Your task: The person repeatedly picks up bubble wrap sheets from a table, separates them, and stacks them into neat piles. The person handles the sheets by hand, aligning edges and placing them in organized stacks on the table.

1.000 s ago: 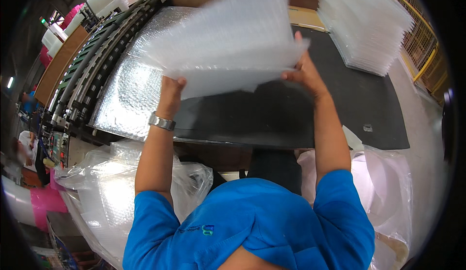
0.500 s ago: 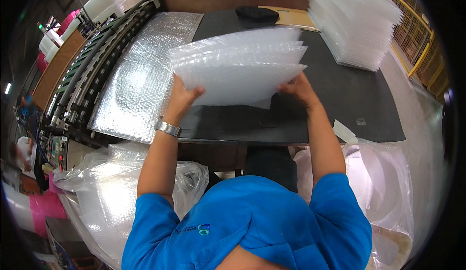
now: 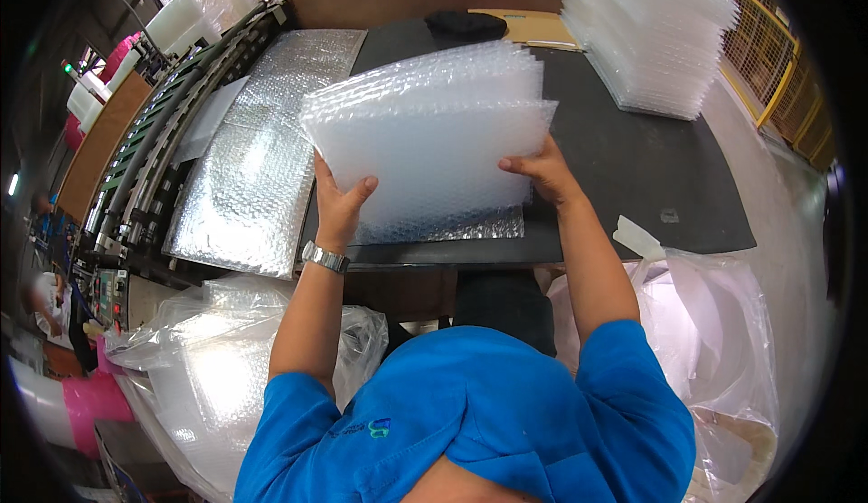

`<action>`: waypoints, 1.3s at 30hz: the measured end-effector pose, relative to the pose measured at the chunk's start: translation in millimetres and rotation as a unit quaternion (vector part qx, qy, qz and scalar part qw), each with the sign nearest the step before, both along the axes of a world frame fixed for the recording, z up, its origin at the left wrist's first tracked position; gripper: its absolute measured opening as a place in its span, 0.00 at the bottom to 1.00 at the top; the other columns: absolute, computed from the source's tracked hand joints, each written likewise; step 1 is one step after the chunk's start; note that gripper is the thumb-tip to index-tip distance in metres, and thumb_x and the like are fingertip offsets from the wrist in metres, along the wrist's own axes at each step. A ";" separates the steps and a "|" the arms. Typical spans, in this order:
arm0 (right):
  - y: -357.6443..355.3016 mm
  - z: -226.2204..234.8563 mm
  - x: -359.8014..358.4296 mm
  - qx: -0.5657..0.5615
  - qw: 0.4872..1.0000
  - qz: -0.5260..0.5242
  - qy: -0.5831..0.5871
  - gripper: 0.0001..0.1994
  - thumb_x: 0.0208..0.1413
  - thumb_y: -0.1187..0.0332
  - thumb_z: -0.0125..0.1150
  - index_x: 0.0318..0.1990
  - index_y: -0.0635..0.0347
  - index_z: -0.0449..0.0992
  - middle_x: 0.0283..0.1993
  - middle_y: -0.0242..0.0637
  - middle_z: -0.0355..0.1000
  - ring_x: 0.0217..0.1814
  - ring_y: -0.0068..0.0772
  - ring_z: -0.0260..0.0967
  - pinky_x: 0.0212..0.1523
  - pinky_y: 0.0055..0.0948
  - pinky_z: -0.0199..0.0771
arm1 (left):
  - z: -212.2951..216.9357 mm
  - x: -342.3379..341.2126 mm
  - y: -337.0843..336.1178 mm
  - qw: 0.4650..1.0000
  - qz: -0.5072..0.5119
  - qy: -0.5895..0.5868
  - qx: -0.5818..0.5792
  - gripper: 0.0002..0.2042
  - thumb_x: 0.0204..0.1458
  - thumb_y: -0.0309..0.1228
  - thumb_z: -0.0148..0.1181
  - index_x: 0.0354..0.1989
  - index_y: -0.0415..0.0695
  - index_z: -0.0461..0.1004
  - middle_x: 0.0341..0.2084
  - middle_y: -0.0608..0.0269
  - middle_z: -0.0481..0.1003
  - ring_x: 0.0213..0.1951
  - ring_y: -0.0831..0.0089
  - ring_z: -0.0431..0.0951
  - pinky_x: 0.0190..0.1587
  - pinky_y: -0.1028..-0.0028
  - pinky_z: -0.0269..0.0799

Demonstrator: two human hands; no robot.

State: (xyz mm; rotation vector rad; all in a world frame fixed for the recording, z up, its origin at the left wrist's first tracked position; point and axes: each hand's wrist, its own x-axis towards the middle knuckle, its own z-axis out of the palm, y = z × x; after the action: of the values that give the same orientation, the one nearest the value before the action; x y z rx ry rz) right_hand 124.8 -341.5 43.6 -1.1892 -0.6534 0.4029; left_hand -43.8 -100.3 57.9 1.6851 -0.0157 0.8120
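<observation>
A stack of clear bubble wrap sheets (image 3: 425, 146) stands tilted up over the dark table (image 3: 633, 191), its lower edge at the table's near side. My left hand (image 3: 339, 203) grips the stack's left side, thumb on the near face and fingers behind. On the right side, my right hand (image 3: 542, 170) holds it the same way, its thumb pressed on the front sheet. The fingers behind the stack are mostly hidden. The sheets fan slightly apart along the top and right edges.
A silvery bubble wrap sheet (image 3: 258, 155) lies left, beside a roller machine (image 3: 136, 173) with a loose translucent sheet (image 3: 210, 122). A tall stack of bubble sheets (image 3: 646, 42) stands back right. Behind are a black cloth item (image 3: 466, 26) and cardboard (image 3: 533, 29). Plastic bags (image 3: 714, 322) flank me.
The stack has come lower and nearer to me, its sheets more closely aligned. Both hands moved with it. A translucent sheet has appeared at the roller machine.
</observation>
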 end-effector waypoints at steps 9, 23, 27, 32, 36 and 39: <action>-2.2 57.6 -14.1 -0.038 0.990 -0.027 -0.136 0.34 0.31 0.70 0.70 0.51 0.60 0.61 0.48 0.37 0.64 0.51 0.31 0.60 0.52 0.29 0.58 | -8.3 -6.1 5.4 0.992 0.126 0.001 0.025 0.49 0.38 0.40 0.65 0.61 0.38 0.33 0.57 0.43 0.47 0.59 0.57 0.49 0.59 0.64 0.44; 26.5 182.8 -29.7 -0.433 0.697 0.015 -0.572 0.42 0.26 0.70 0.69 0.56 0.53 0.56 0.44 0.49 0.68 0.46 0.43 0.66 0.47 0.32 0.65 | -3.4 8.0 -26.5 0.995 -0.052 0.053 0.066 0.56 0.26 0.47 0.70 0.60 0.39 0.36 0.55 0.48 0.51 0.56 0.60 0.55 0.55 0.63 0.54; 24.3 178.3 -40.9 -0.432 0.686 -0.021 -0.584 0.43 0.25 0.68 0.70 0.57 0.52 0.56 0.47 0.47 0.66 0.49 0.46 0.64 0.50 0.32 0.63 | -9.9 11.4 -34.2 0.995 0.032 0.023 0.097 0.50 0.32 0.40 0.66 0.60 0.40 0.37 0.52 0.48 0.54 0.52 0.60 0.60 0.53 0.64 0.58; 13.6 174.7 -39.2 -0.341 0.646 -0.107 -0.674 0.41 0.28 0.63 0.69 0.56 0.52 0.58 0.53 0.45 0.61 0.54 0.47 0.58 0.53 0.33 0.59 | -5.3 5.5 -41.5 0.998 0.018 -0.065 -0.017 0.47 0.35 0.34 0.63 0.60 0.39 0.35 0.52 0.47 0.55 0.52 0.61 0.60 0.52 0.65 0.59; -7.7 175.9 -24.5 -0.436 0.663 -0.075 -0.604 0.43 0.26 0.56 0.70 0.57 0.52 0.57 0.56 0.44 0.58 0.57 0.46 0.54 0.57 0.35 0.53 | -32.0 1.4 -29.4 0.998 -0.011 -0.010 0.055 0.48 0.35 0.34 0.64 0.60 0.40 0.34 0.51 0.49 0.57 0.51 0.65 0.61 0.51 0.67 0.60; -0.7 164.2 -21.5 -0.421 0.670 -0.115 -0.601 0.45 0.26 0.53 0.70 0.57 0.53 0.56 0.56 0.44 0.58 0.58 0.48 0.52 0.59 0.36 0.51 | -37.2 2.2 -40.9 0.991 0.073 0.020 0.107 0.44 0.38 0.34 0.64 0.60 0.40 0.39 0.50 0.51 0.60 0.49 0.68 0.63 0.50 0.69 0.61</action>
State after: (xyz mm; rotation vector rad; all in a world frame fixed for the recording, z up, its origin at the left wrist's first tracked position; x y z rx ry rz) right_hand 103.3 -342.2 207.7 -2.4290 -1.5091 -0.4839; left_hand -41.6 -141.2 20.7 1.9213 0.0506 0.9126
